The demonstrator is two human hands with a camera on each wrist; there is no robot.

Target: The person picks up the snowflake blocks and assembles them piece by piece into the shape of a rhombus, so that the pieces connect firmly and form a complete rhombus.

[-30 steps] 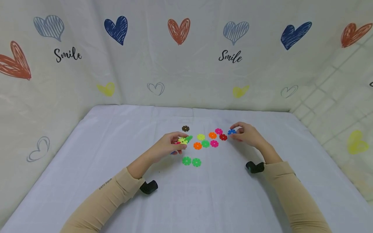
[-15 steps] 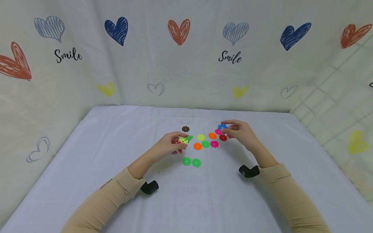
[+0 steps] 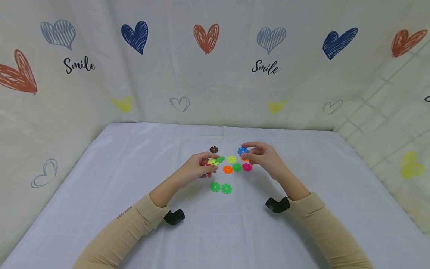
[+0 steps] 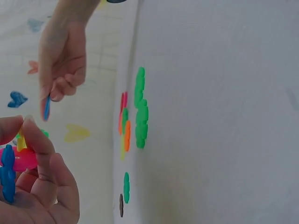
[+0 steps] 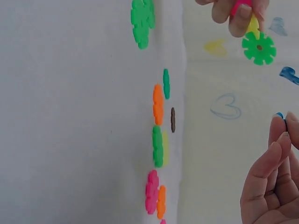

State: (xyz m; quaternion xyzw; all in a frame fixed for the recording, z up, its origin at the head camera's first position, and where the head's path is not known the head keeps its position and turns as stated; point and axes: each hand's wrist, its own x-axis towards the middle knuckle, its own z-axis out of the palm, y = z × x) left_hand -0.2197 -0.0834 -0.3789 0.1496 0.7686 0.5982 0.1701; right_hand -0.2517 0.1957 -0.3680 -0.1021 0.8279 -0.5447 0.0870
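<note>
My left hand (image 3: pixel 191 171) holds a small cluster of interlocking flower-shaped plastic discs over the table. A yellow disc (image 3: pixel 212 162) and a green disc (image 5: pixel 252 49) stick out past its fingertips. Deeper in the palm, the left wrist view shows a pink disc (image 4: pixel 25 161) and a blue one (image 4: pixel 8 175), partly covered by fingers. Between thumb and forefinger, my right hand (image 3: pixel 267 158) pinches a single blue disc (image 3: pixel 242 150), to the right of the cluster and apart from it.
Loose discs lie on the white cloth (image 3: pixel 221 231): a brown one (image 3: pixel 214 150), a yellow one (image 3: pixel 231 159), an orange one (image 3: pixel 227 169), a pink one (image 3: pixel 247 167), a green one (image 3: pixel 237 167) and a green pair (image 3: pixel 215 187) nearer me. My right hand hides others. A heart-printed curtain (image 3: pixel 228 82) hangs behind.
My right hand has carried the blue disc leftward, over the loose discs and closer to the cluster. The left hand with its cluster has hardly moved.
</note>
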